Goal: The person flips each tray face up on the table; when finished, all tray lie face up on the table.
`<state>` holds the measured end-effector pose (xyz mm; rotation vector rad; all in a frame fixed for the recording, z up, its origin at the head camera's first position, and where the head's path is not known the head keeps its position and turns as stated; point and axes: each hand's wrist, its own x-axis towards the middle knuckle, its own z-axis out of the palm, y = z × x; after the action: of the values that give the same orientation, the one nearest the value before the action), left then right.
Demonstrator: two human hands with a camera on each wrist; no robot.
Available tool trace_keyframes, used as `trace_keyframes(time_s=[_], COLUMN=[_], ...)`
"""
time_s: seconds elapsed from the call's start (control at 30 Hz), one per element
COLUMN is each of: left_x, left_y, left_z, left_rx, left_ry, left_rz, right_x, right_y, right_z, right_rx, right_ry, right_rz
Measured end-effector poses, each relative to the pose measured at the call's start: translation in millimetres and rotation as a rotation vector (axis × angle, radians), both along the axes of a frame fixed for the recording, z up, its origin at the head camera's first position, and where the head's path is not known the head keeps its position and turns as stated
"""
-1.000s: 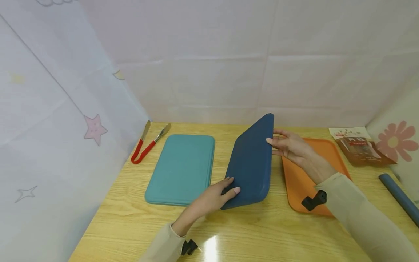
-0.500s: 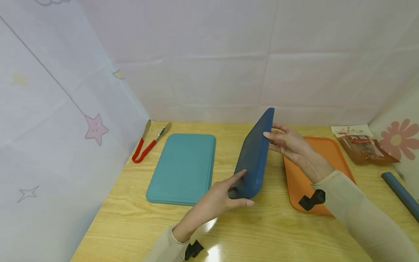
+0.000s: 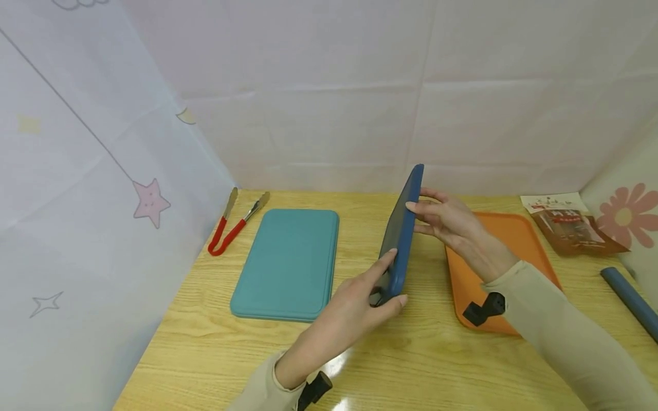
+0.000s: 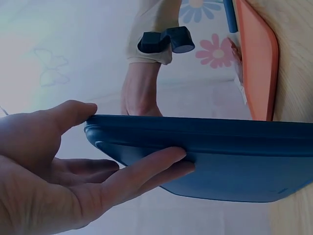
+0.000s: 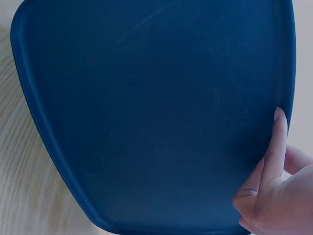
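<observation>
A dark blue tray [image 3: 404, 228] stands steeply tilted over the middle of the table, almost edge-on in the head view. My left hand [image 3: 346, 305] grips its near end, thumb on the rim and fingers spread along the underside, as the left wrist view shows. Higher up, my right hand [image 3: 454, 225] pinches the right edge. The right wrist view looks onto the tray's scratched, rimmed inner face [image 5: 146, 107], with right-hand fingers [image 5: 276, 147] lying along the rim. Left of it lies a teal tray [image 3: 287, 262] face down; to the right is an orange tray [image 3: 501, 240], partly hidden by the right forearm.
Red-handled metal tongs [image 3: 226, 234] lie spread at the back left. A brown and white food pouch [image 3: 570, 225] lies at the back right, with a dark grey-blue roll [image 3: 629, 302] in front of it. Cloth walls [image 3: 329, 125] enclose the table's back and sides.
The blue tray has turned from showing its broad underside to nearly edge-on. My left hand has shifted right and up to its near end; my right hand has moved slightly left and up.
</observation>
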<state>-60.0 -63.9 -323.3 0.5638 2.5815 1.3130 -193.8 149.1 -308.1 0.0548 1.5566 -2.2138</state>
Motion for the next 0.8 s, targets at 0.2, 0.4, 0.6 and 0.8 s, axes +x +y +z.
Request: trace_keyframes(time_s=[0.2,0.4,0.6,0.8], left_x=[4.1,6.0,9.1,11.8], left_y=[0.5,1.7,1.0,-1.1], left_z=[5.3,6.1,3.0,1.9], left_rx=[0.045,0.055,0.120,0.175], left_ry=[0.128,0.324,0.367,0.331], left_rz=[0.037,0.103,0.124,0.148], right_x=[-1.3,-4.9,-6.1,-9.0], right_y=[-5.2,-9.7,-16.6,-18.6], right_z=[1.1,2.3,3.5,3.0], right_rx=[0.030,0.070,0.093,0.108], right_ry=[0.021,0.050,0.064,0.092], right_rz=[0.009,0.013,0.029,0.049])
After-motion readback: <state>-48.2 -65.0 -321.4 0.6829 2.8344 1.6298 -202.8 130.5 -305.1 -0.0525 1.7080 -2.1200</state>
